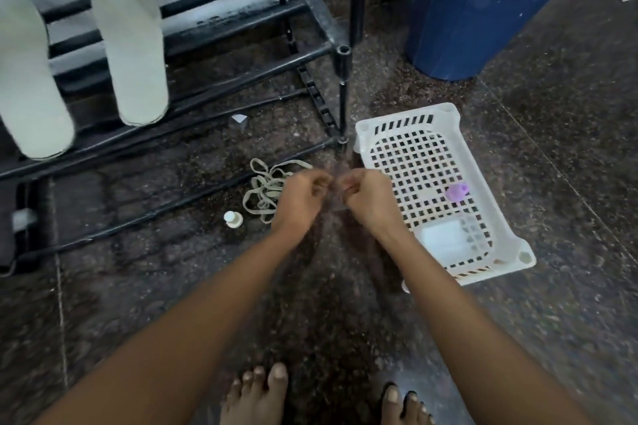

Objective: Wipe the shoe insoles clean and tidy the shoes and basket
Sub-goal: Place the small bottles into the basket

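Insoles (129,45) are seen well to the left of the basket (411,114) and farther from the person, two of them leaned side by side on the bars of the shoe rack (342,62). Their long axes run up the slope of the rack, roughly parallel, with the lower ends pointed toward the floor at the front and the upper ends toward the wall. Toe and heel cannot be told apart.

Since the insoles are set out pale and untouched, the wiping is judged done or paused, and the tidying step is judged to be in hand. Just left of the basket, the left hand (300,198) and right hand (367,198) are held low with fingers curled and tips nearly meeting. Something thin and clear may be pinched between them, but it cannot be made out.

A tangle of laces (266,186) lies left of the basket, beside the left hand, with a small white bottle (233,218) just beyond it. Inside the basket, a purple cap (456,191) and a white box (442,238) are held. A careful gather of the loose laces and bottle into the basket is judged the next call. A blue bucket (483,10) stands behind the basket.
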Demonstrator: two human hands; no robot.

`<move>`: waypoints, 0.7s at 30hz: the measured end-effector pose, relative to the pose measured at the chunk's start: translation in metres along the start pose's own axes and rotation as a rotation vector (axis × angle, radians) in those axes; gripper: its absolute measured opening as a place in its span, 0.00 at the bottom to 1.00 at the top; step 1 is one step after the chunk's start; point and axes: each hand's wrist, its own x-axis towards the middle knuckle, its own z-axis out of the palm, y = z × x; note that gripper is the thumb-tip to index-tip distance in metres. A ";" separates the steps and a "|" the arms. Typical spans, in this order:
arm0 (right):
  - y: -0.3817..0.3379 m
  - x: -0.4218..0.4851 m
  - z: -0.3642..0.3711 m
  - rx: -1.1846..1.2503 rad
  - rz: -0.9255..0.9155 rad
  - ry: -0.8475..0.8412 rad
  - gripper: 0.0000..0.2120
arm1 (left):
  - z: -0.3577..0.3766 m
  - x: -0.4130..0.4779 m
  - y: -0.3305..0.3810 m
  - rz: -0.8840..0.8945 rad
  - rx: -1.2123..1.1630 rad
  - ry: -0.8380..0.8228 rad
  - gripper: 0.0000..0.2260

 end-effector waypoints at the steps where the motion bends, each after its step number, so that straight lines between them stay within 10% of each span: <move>1: -0.001 -0.001 0.011 0.003 -0.002 -0.031 0.11 | -0.006 -0.003 -0.010 -0.006 0.021 -0.001 0.12; 21: 0.005 -0.013 0.071 0.007 -0.086 -0.132 0.09 | -0.018 -0.022 -0.064 -0.092 0.114 -0.116 0.09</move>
